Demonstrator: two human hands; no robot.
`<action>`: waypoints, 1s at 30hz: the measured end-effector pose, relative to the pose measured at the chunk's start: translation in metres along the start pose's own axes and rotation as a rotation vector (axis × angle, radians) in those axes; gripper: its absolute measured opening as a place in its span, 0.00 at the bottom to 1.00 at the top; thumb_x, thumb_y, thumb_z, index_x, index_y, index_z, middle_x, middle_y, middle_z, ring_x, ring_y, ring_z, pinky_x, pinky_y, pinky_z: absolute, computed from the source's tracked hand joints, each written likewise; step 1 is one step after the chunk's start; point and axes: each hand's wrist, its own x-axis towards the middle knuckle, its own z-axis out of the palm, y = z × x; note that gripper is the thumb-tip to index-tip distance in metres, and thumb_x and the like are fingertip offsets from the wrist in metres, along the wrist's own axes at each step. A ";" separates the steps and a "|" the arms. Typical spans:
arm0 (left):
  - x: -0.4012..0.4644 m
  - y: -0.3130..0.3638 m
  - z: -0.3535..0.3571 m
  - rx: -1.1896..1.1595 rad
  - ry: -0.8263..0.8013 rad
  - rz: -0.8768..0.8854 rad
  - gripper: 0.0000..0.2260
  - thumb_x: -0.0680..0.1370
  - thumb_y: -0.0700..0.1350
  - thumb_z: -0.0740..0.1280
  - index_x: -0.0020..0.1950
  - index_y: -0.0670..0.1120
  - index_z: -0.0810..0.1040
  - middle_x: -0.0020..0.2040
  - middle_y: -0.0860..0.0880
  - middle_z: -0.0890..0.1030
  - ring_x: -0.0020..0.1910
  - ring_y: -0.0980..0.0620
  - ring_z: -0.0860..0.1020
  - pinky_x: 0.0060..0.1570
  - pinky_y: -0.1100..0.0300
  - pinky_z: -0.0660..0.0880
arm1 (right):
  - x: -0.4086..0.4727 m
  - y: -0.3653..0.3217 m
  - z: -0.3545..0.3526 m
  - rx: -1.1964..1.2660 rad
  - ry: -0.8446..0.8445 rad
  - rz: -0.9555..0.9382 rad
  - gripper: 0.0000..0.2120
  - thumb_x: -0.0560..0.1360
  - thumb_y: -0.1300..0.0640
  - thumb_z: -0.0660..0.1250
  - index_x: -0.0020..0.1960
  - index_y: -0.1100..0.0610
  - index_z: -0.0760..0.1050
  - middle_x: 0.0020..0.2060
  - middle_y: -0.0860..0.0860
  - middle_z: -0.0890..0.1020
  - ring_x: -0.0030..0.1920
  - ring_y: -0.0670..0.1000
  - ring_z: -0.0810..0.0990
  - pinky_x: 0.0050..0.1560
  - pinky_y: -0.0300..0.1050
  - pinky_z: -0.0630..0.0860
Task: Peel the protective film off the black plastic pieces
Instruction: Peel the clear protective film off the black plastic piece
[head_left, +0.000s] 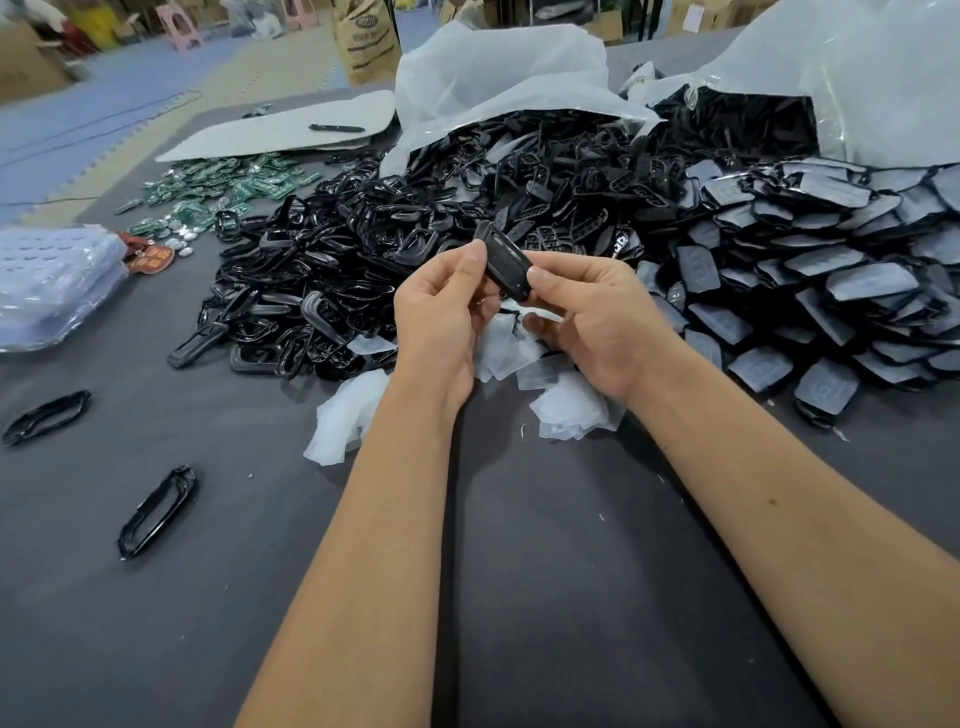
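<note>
Film-covered black pieces (810, 291) lie heaped on the right of your grey table (156, 649), but start from the far left: a stack of clear trays (52, 280) sits at the table edge, with two loose black frames (156, 512) lying apart in front of it. Beyond those, green circuit boards (218, 187) are scattered near a flat grey sheet (280, 127) with a pen on it. A big pile of black frames (322, 270) fills the middle. Your left hand (441, 312) pinches the upper end of one black piece (506, 267) between thumb and curled fingers, held above the table. Your right hand (587, 317) clamps the lower end the same way, thumb on top. Peeled film scraps (353, 421) lie under and around your wrists. Behind, two clear bags (498, 78) spill more black parts.
</note>
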 end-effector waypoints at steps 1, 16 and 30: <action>-0.001 -0.001 0.002 -0.003 0.009 0.000 0.07 0.83 0.41 0.69 0.47 0.41 0.84 0.37 0.47 0.82 0.33 0.55 0.77 0.35 0.64 0.77 | 0.000 0.002 0.000 0.009 0.025 -0.009 0.11 0.82 0.69 0.64 0.55 0.60 0.84 0.42 0.53 0.88 0.38 0.46 0.85 0.39 0.40 0.79; -0.002 -0.001 0.006 -0.033 -0.010 -0.089 0.09 0.84 0.44 0.68 0.45 0.42 0.80 0.35 0.49 0.82 0.30 0.57 0.78 0.32 0.65 0.78 | 0.002 0.003 -0.003 -0.149 0.147 -0.157 0.08 0.78 0.71 0.71 0.52 0.60 0.83 0.40 0.52 0.86 0.44 0.51 0.85 0.49 0.44 0.83; -0.006 0.002 0.014 0.005 0.027 -0.066 0.14 0.85 0.43 0.66 0.40 0.42 0.75 0.32 0.48 0.74 0.27 0.56 0.70 0.27 0.66 0.71 | 0.003 0.005 -0.003 -0.139 0.142 -0.176 0.10 0.78 0.71 0.70 0.57 0.61 0.80 0.37 0.52 0.84 0.42 0.49 0.85 0.46 0.40 0.81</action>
